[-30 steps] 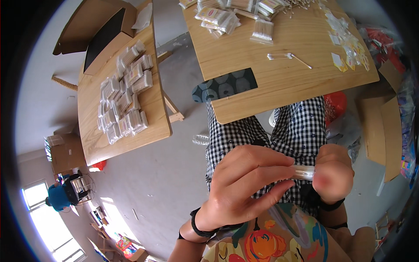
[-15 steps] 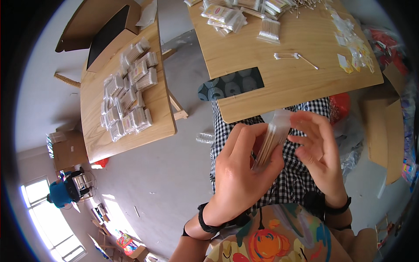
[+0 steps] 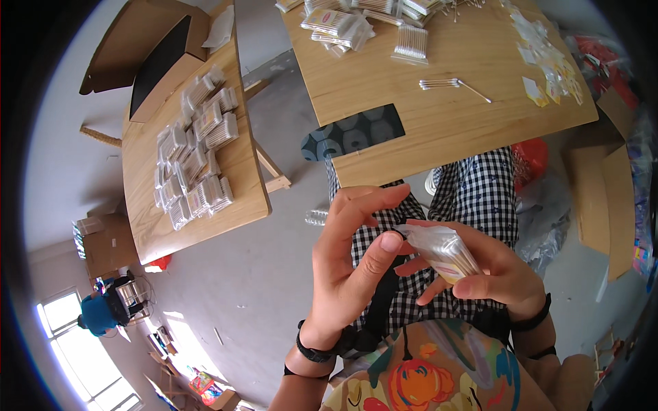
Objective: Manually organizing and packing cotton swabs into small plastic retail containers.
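Observation:
A clear plastic bag of cotton swabs [image 3: 445, 255] with a yellow label is gripped in my right hand [image 3: 504, 274], thumb on its near side and fingers behind. Its loose plastic flap points toward my left hand [image 3: 356, 264]. My left thumb tip is at that flap, while the other left fingers are spread apart above it. Both hands are over my checked trousers, in front of the table edge. On the table lie a few loose cotton swabs [image 3: 440, 83] and a filled swab bag [image 3: 411, 44].
The wooden table [image 3: 384, 154] ahead also carries piled swab packs [image 3: 336, 24], a dark patterned pad [image 3: 356, 133] and empty bags with yellow cards [image 3: 548, 61]. On the left table [image 3: 240, 205] are many packs [image 3: 195, 154] and an open carton [image 3: 161, 65]. A cardboard box [image 3: 606, 198] stands right.
The swab bag has passed from my left hand to my right and turned, its flap now facing left. My left fingers have opened away from it. The view has shifted slightly.

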{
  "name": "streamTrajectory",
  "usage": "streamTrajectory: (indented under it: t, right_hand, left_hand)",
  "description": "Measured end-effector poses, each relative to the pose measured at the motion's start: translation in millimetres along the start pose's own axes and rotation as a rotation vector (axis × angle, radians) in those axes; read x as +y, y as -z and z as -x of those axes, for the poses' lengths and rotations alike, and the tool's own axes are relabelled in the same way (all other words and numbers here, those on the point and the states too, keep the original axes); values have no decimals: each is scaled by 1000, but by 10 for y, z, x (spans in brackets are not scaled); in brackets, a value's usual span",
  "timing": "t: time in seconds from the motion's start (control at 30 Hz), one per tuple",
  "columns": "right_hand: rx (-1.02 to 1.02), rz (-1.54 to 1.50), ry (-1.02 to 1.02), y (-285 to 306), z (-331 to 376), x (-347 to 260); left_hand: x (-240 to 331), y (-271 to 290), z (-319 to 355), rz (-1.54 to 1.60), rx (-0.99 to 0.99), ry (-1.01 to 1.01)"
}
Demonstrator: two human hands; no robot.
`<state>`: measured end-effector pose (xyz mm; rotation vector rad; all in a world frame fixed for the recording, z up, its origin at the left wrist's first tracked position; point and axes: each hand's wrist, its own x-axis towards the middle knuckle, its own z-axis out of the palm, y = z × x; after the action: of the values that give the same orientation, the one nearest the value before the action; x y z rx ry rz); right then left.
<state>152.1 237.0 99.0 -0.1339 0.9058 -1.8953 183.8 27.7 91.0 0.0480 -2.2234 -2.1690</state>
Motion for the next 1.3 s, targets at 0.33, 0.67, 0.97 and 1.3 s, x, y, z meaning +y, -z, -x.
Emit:
streamTrajectory:
  t: [0.33,0.67,0.97,1.3]
  right_hand:
    - [-75,-50,-34,22,40,30]
    - [341,419,160,-65,79,26]
    - [395,972,462,-125,104,-51]
    - [572,848,428,-55,108,53]
  left_hand:
    - [-184,-92,26,601,-45,150]
    - [-195,-42,80,491,93,29]
    - [-242,-20,113,263,35,133]
    - [-205,22,139,78,-80,46]
